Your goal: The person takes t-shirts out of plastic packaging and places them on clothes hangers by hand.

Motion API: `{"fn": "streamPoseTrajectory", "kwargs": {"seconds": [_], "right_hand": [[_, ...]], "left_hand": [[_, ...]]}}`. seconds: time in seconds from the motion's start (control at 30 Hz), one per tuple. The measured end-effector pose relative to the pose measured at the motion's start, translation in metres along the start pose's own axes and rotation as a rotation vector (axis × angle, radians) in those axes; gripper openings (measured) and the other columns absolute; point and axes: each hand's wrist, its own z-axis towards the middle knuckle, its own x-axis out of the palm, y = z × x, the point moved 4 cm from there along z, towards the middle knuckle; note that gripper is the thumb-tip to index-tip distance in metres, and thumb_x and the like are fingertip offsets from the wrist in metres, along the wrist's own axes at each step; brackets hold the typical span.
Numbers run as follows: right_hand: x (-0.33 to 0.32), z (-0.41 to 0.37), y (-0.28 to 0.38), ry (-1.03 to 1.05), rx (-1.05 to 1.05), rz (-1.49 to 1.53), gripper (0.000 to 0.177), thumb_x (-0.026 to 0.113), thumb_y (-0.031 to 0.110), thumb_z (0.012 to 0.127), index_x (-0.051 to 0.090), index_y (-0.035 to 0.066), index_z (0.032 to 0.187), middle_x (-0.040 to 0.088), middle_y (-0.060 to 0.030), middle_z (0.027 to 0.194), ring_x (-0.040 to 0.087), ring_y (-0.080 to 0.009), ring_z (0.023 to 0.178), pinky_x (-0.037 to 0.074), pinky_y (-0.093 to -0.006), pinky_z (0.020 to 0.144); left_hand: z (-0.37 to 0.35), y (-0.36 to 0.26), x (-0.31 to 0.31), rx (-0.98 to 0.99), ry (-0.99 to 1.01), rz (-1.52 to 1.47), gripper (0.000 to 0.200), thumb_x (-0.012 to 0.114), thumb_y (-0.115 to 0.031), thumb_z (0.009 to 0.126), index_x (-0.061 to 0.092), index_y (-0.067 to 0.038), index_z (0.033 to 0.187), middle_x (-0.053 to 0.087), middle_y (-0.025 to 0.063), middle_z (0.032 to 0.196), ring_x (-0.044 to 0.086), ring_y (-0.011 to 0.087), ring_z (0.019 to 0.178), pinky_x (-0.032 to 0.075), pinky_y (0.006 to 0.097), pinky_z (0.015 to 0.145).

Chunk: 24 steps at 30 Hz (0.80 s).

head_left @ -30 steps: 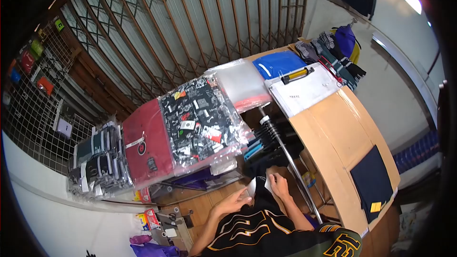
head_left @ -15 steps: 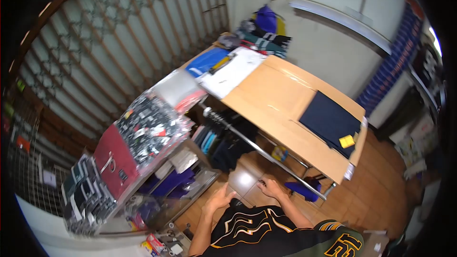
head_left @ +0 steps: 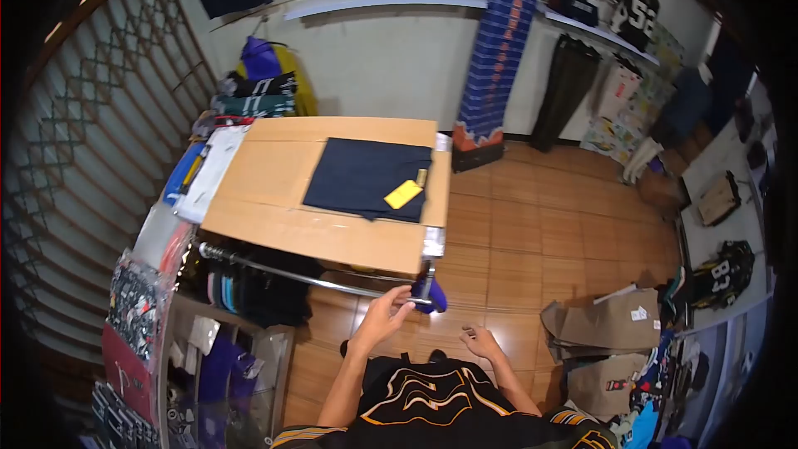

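Observation:
My left hand [head_left: 382,321] reaches forward with thumb and fingers apart and nothing in it, its fingertips overlapping the end of a metal rail [head_left: 299,276] in this view. Lower and to the right, my right hand [head_left: 480,341] hangs over the tiled floor, its fingers loosely bent and holding nothing. Ahead stands a table topped with brown cardboard [head_left: 266,187]. On it a folded navy garment [head_left: 353,175] lies flat, with a yellow tag [head_left: 404,194] on its lower right part.
A glass-sided case [head_left: 278,366] with packaged clothes stands at my left, beside a folding metal gate [head_left: 75,158]. White sheeting [head_left: 214,173] and piled clothes [head_left: 258,98] are at the table's far left. Brown paper bags [head_left: 607,324] stand at right; tiled floor [head_left: 532,224] lies between.
My view has swung right, bringing the shop's right side in. My left hand has come up to the rail end; my right hand remains low over the floor.

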Motion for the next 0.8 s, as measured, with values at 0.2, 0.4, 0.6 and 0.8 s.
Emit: {"fn": "streamPoseTrajectory", "kwargs": {"seconds": [0.2, 0.4, 0.6, 0.8], "right_hand": [[-0.097, -0.011, -0.062, -0.286, 0.017, 0.173, 0.047, 0.067, 0.032, 0.091, 0.063, -0.002, 0.122, 0.070, -0.0262, 0.108, 0.070, -0.0360, 0.098, 0.055, -0.0408, 0.085], [-0.137, 0.006, -0.059, -0.364, -0.011, 0.225, 0.045, 0.067, 0.026, 0.092, 0.061, -0.007, 0.122, 0.071, -0.0253, 0.103, 0.070, -0.0289, 0.096, 0.054, -0.0364, 0.085], [-0.159, 0.045, -0.037, -0.260, -0.056, 0.273, 0.044, 0.067, 0.024, 0.093, 0.059, -0.006, 0.125, 0.070, -0.0250, 0.108, 0.069, -0.0283, 0.101, 0.053, -0.0358, 0.088], [-0.214, 0.119, -0.024, -0.224, -0.121, 0.264, 0.046, 0.067, 0.028, 0.093, 0.060, -0.004, 0.125, 0.070, -0.0249, 0.108, 0.069, -0.0299, 0.100, 0.053, -0.0371, 0.089]], "left_hand": [[0.072, -0.040, 0.062, 0.176, -0.090, 0.049, 0.037, 0.071, -0.017, 0.089, 0.065, 0.002, 0.120, 0.071, 0.0193, 0.107, 0.070, 0.0291, 0.096, 0.053, 0.0367, 0.087], [0.132, -0.043, 0.041, 0.260, -0.378, 0.331, 0.032, 0.071, -0.012, 0.086, 0.066, 0.003, 0.114, 0.069, 0.0221, 0.108, 0.067, 0.0348, 0.101, 0.051, 0.0408, 0.090], [0.191, -0.017, -0.003, 0.091, -0.654, 0.623, 0.045, 0.072, -0.014, 0.084, 0.058, -0.002, 0.126, 0.058, 0.0184, 0.124, 0.053, 0.0385, 0.116, 0.041, 0.0506, 0.098], [0.226, -0.009, -0.022, -0.163, -0.616, 0.631, 0.049, 0.074, -0.013, 0.083, 0.058, -0.008, 0.130, 0.060, 0.0161, 0.121, 0.055, 0.0358, 0.115, 0.040, 0.0533, 0.098]]}}
